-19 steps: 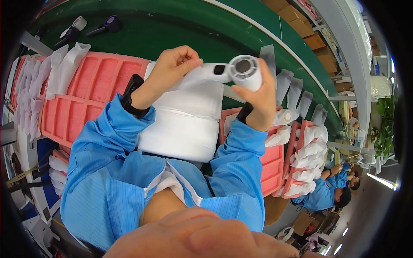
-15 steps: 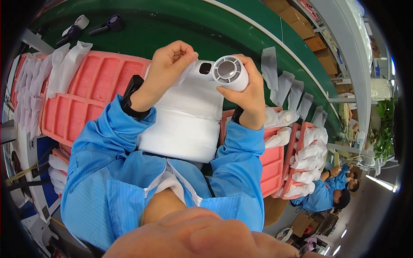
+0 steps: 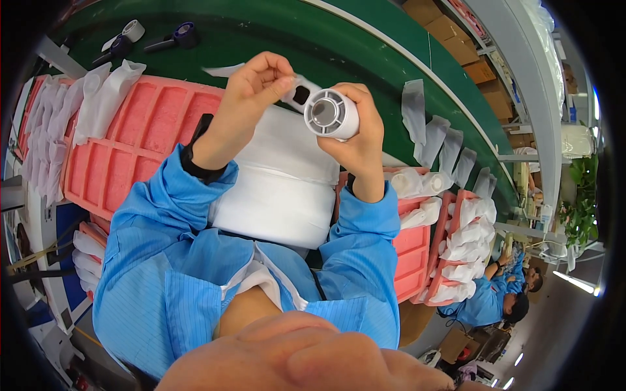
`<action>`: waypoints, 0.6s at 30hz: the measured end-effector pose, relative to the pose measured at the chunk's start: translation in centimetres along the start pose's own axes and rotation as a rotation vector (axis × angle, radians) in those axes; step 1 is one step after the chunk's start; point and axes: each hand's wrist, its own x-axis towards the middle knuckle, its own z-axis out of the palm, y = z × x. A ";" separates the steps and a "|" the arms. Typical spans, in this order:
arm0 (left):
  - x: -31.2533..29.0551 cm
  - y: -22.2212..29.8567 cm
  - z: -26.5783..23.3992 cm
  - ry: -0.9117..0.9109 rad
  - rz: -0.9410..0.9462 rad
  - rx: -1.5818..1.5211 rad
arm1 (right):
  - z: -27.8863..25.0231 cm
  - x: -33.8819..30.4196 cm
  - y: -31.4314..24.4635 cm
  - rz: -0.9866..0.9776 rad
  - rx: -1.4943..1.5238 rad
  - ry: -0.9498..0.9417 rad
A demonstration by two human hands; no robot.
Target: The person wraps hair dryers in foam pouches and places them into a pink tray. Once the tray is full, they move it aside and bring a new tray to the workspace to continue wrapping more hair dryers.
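My right hand (image 3: 360,127) is wrapped round the head of a white handheld fan (image 3: 331,115), its round ribbed grille turned toward me. The fan's handle, with a black oval panel, points left toward my left hand (image 3: 262,83). That hand's fingers are pinched together at the handle's far end; what lies between them is hidden. A thin translucent strip (image 3: 222,70) sticks out behind the left hand; whether the hand holds it I cannot tell. Below both hands lies a stack of white packing sleeves (image 3: 274,202).
A pink compartment tray (image 3: 130,140) is at left, with white sleeves (image 3: 49,137) over its end. Dark handheld fans (image 3: 184,36) lie on the green bench (image 3: 293,39). More sleeves (image 3: 427,137) line the right. Pink trays with wrapped items (image 3: 466,234) stand near a co-worker (image 3: 489,293).
The fan has moved slightly left and turned, its handle now slanting up to the left. My left hand has risen a little. A translucent strip now shows behind it.
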 end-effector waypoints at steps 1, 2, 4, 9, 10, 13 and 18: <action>0.2 0.0 -0.2 -0.001 0.000 0.000 | 0.1 0.1 -0.2 -0.052 -0.091 0.066; 0.4 0.0 -0.3 -0.003 -0.009 -0.018 | 0.1 0.2 -0.4 -0.104 -0.182 0.132; 0.7 -0.1 -0.7 -0.006 -0.027 -0.051 | -0.1 0.1 -0.4 -0.119 -0.209 0.178; 1.4 0.3 -1.6 -0.101 0.000 0.309 | 0.0 0.1 -0.6 -0.175 -0.294 0.274; 1.5 0.1 -2.0 -0.088 -0.017 0.414 | 0.1 0.1 -0.7 -0.188 -0.312 0.276; 1.6 -0.3 -2.5 -0.061 -0.051 0.622 | 0.5 0.2 -0.5 -0.216 -0.271 0.228; 0.3 0.4 -0.4 -0.016 0.129 0.278 | 2.0 0.2 0.3 -0.255 -0.174 0.128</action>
